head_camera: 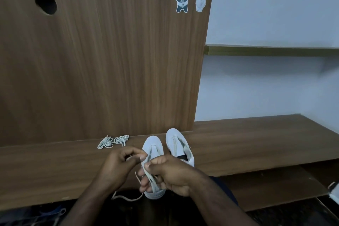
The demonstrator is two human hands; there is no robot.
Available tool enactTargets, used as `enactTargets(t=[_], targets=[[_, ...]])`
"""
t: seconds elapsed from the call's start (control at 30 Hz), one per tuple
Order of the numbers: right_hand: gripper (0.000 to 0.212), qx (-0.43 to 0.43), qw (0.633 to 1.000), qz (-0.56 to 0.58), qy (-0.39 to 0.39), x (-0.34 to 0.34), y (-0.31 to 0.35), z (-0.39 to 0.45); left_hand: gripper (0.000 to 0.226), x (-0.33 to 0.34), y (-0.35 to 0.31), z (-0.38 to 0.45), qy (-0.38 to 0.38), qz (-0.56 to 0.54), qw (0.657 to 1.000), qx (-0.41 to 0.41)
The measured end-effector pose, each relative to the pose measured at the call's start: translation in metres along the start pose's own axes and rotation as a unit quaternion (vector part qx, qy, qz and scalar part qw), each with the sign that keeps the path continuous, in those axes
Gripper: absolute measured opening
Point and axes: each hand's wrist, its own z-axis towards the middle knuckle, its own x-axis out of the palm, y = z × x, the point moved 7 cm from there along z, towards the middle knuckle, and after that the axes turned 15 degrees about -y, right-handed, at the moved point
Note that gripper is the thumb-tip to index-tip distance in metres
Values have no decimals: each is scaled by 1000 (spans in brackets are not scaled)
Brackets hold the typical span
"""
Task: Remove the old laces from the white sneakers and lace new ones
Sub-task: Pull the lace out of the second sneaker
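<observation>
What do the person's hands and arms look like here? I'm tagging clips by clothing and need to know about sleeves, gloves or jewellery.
Both hands are bare: no gloves on the left hand or the right hand. No rings, watch or bracelet show on the visible parts. Both forearms are uncovered as far as the frame shows them, so no sleeve is visible. No markings can be made out in this dim picture.

Matt wood-grain desk (238, 143); smooth white sneakers (153, 145); woven laces (111, 142).
</observation>
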Motion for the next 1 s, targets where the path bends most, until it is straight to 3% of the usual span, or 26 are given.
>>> enactTargets(t=[0.03,0.1,0.17,0.2,0.23,0.3,0.33,0.37,0.4,0.5,0.6,0.67,0.73,0.8,0.87,0.93,1.0], targets=[[20,-4,998,35,46,5,4,-6,27,3,1,-3,-13,-34,999,-25],[16,-32,985,157,68,11,17,-9,22,13,1,-11,-26,-104,991,-82],[17,-66,954,291,-18,1,28,0,28,26,5,-20,3,-97,991,-92],[18,-94,945,303,-76,-9,30,5,30,32,9,-23,36,-65,994,-74],[18,-130,951,243,-140,-19,34,8,26,37,13,-26,71,-19,996,-59],[18,-208,943,-58,-253,-36,38,8,19,39,14,-30,135,36,989,-44],[20,-209,924,-196,-255,-36,32,11,19,36,15,-26,139,43,989,-38],[22,-173,921,-265,-227,-33,23,12,15,32,10,-21,129,44,990,-20],[24,-125,940,-256,-187,-29,11,13,12,26,4,-14,105,45,993,2],[31,5,998,-43,-41,-8,-15,3,11,7,-6,1,32,25,999,35],[29,-10,989,136,66,4,4,-8,13,13,5,-4,0,-41,999,-36],[27,-48,967,249,36,0,19,-5,27,26,8,-16,9,-32,997,-67],[28,-82,956,277,-56,-12,23,4,32,39,13,-28,55,16,997,-54],[26,-133,968,133,-166,-25,22,10,30,46,19,-32,112,62,991,-33],[25,-184,944,-123,-244,-36,20,11,21,44,22,-30,150,103,983,-17],[25,-161,917,-290,-221,-35,11,11,12,36,12,-25,144,113,983,13],[26,-75,957,-236,-153,-29,-7,11,11,30,5,-17,124,95,987,24]])
